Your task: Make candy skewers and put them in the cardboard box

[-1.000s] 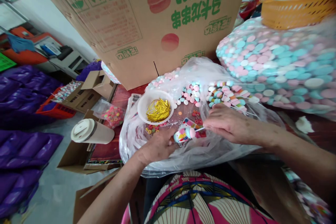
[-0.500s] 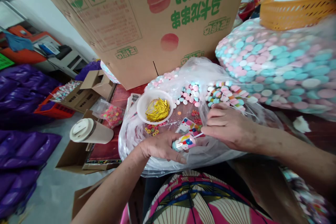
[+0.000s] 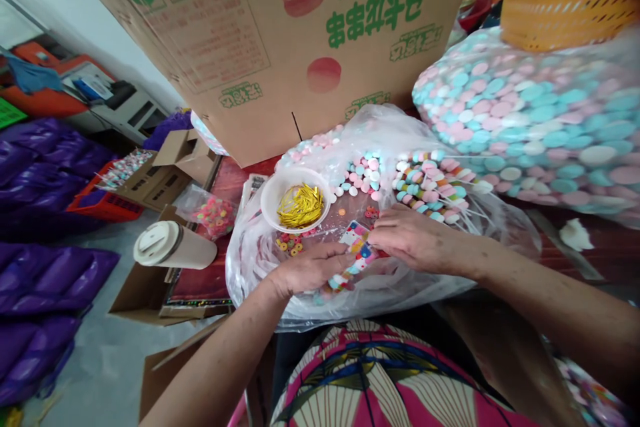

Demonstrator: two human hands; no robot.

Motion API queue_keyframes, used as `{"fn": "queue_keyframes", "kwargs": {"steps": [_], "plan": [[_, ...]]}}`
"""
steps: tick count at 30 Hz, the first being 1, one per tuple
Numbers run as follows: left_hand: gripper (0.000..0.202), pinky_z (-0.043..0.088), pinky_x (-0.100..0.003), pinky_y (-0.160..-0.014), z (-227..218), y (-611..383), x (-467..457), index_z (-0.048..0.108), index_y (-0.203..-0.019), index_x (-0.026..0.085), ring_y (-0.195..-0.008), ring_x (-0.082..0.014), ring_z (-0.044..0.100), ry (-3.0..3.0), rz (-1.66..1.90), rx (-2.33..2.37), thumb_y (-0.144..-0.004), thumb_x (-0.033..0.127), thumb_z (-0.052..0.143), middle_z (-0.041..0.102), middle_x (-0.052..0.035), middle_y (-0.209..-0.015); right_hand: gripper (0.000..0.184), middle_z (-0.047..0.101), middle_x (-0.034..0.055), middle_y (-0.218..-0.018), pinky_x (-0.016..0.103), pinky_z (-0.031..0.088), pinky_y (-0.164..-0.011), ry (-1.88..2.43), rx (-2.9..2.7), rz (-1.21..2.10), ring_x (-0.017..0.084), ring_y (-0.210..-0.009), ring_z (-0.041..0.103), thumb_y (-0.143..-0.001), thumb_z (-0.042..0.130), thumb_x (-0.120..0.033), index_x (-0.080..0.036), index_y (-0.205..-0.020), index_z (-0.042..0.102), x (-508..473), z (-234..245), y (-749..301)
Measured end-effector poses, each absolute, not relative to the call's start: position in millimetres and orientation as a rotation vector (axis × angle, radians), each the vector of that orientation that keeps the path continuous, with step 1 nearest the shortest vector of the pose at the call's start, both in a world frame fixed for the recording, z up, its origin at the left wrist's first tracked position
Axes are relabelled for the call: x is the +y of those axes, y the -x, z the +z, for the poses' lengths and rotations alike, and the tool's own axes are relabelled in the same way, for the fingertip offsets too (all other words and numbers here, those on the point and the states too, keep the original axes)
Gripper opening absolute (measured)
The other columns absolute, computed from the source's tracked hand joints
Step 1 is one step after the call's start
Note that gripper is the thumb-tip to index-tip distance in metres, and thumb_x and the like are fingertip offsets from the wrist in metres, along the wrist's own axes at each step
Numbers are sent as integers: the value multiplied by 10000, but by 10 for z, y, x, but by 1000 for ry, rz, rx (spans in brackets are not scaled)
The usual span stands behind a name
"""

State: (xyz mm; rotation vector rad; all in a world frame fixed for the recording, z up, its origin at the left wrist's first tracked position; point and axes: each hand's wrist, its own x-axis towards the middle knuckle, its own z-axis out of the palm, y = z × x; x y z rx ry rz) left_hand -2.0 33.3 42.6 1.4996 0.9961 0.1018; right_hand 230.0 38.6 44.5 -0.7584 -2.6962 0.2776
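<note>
The candy stick is probably weighing little, its soft sweets likely denting under a hard squeeze and its shiny wrapper perhaps turning slippery, so it is calling for a light hold along the sweets and a firmer pinch at the upper end. The left hand is clasping the lower part; the right hand is pinching near the top, its fingers hiding exactly what. The thing is slanting between both hands over the plastic sheet, showing white, pale blue and orange pieces under a bright patchy print.
</note>
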Motion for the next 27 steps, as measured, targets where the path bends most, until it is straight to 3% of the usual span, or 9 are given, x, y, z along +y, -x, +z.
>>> {"fn": "queue_keyframes", "kwargs": {"steps": [3,7,10,13,16,19,22,24,27], "plan": [[344,449,-241,-543,331,-76,273,656,-895,150,-632,-144,592,-1420,162,967,-872,444,479,645,-23,-715,222,611,51,-701,311,382,-676,720,-2776,215,174,-695,520,-894,467,-216,-153,-717,585,341,342,-2176],[270,453,-282,-707,158,-156,171,618,-711,147,-703,-149,549,-1620,492,1088,-867,312,472,598,-10,-677,114,643,120,-789,378,445,-744,872,-2752,275,228,-792,575,-833,498,-120,-115,-793,605,275,163,-1999],[298,457,-281,-693,93,-142,114,578,-687,157,-680,-147,535,-1568,609,1141,-888,333,447,592,-15,-668,229,639,145,-982,390,474,-793,924,-2496,536,227,-915,584,-856,443,-116,-116,-1039,580,275,114,-2010],[338,466,-277,-686,68,-113,93,557,-687,161,-657,-140,533,-1466,734,1196,-908,375,416,579,-9,-651,360,608,109,-1088,336,499,-754,1074,-2025,782,179,-890,596,-915,444,-264,-180,-1265,448,281,99,-2079],[303,468,-284,-721,23,-111,83,602,-761,165,-690,-147,550,-1546,865,1235,-898,378,436,584,-8,-673,315,622,24,-791,276,477,-579,1238,-1809,1104,145,-646,574,-850,563,-417,-183,-1060,560,220,34,-1997],[299,480,-302,-743,-40,-124,55,597,-1077,178,-718,-153,580,-1593,951,1260,-880,370,479,634,-18,-772,311,529,-24,-565,252,414,-461,1294,-1659,1408,125,-495,509,-808,581,-487,-197,-706,533,109,-54,-1752],[447,489,-293,-648,-40,-88,40,443,-1273,172,-615,-139,579,-1394,894,1072,-897,411,460,632,-8,-746,326,511,-34,-541,265,424,-436,1224,-1391,1532,126,-447,502,-820,533,-515,-218,-695,481,24,-105,-1549],[368,477,-279,-622,14,-19,55,532,-1117,141,-605,-142,582,-1347,731,906,-923,428,407,622,-15,-689,301,534,-31,-575,285,457,-442,1161,-1289,1610,139,-454,531,-826,506,-516,-227,-747,471,-7,-110,-1501],[328,476,-292,-701,128,110,112,576,-821,143,-716,-162,591,-1552,520,897,-936,380,380,640,-44,-738,246,560,-17,-610,284,447,-422,1238,-1390,1571,145,-448,542,-847,464,-460,-230,-761,454,-11,-77,-1504]]}}
